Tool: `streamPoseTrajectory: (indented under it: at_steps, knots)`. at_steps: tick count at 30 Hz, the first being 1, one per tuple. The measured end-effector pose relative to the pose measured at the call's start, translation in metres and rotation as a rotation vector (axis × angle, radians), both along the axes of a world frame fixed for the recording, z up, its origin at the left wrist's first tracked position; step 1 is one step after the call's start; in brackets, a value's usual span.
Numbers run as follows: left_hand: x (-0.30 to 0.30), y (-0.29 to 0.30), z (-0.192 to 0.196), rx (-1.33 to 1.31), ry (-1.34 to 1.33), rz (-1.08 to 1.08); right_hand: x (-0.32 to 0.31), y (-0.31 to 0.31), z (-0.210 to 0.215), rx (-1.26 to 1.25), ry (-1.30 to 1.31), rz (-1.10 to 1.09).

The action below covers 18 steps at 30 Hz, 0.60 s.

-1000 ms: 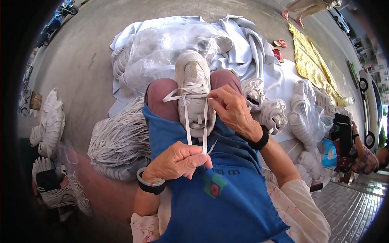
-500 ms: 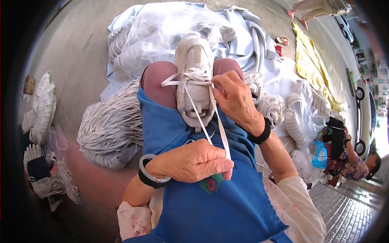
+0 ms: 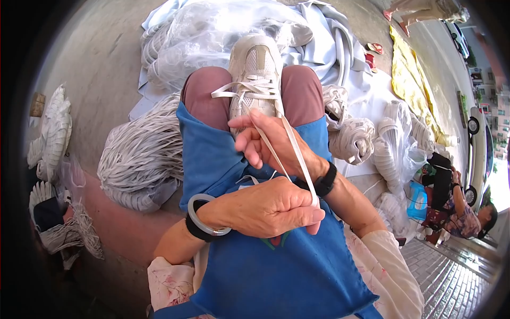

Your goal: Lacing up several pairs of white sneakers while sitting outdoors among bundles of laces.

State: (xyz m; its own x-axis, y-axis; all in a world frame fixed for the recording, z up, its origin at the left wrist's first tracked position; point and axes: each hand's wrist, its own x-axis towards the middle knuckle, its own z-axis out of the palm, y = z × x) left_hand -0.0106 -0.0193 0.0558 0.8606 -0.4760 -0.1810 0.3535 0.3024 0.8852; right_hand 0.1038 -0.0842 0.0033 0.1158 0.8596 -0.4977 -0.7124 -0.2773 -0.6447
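Note:
A white sneaker (image 3: 255, 59) rests between my knees, toe pointing away from me, its heel end partly covered by my right hand. Flat white shoelaces (image 3: 294, 146) cross its upper; one loop sticks out to the left, and two strands run taut toward me. My left hand (image 3: 265, 210), with a pale bangle above a black cuff, is closed around these strands over my blue apron (image 3: 260, 266). Beneath the strands, my right hand (image 3: 281, 139) reaches leftward at the heel, fingers spread and slightly curled, with nothing visible in them.
A large bundle of white laces (image 3: 141, 154) lies left of my knees. Plastic-wrapped shoes (image 3: 212, 45) sit on pale cloth ahead. More white sneakers (image 3: 352, 140) and bagged stacks (image 3: 390, 154) stand on the right. Another person (image 3: 467, 215) sits at the far right, near a blue bag (image 3: 417, 201).
My right hand has let go of the lace beside the shoe and swung left and nearer, beneath the strands. My left hand keeps its hold, shifted slightly right.

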Motion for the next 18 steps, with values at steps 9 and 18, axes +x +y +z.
streamPoseTrajectory:
  at_steps: [9,18]
  knots:
    - [-0.009,0.014,-0.008,0.118,-0.097,-0.035,0.007,-0.02,-0.008,0.245,-0.589,0.389]
    - [-0.024,0.026,-0.011,0.011,-0.232,-0.129,0.029,-0.053,0.05,0.545,-0.939,0.834]
